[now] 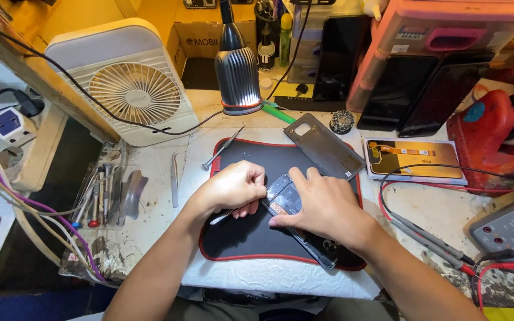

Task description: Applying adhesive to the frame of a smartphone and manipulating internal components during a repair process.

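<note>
An opened phone [287, 199] with its back removed lies on a black mat with a red edge [239, 238]. My right hand [322, 205] presses down on the phone, fingers spread over its body. My left hand [233, 187] is closed around a thin white-handled tool [221, 216], its tip at the phone's upper left edge. The phone's grey back cover [323, 145] lies face down at the mat's far right corner.
A screwdriver [222, 147] and tweezers [175, 178] lie left of the mat, with more tools [105, 196] further left. A white fan [132, 83] and lamp [237, 71] stand behind. A replacement screen [411, 157], multimeter [509, 229] with leads, and dark phones [399, 92] are at right.
</note>
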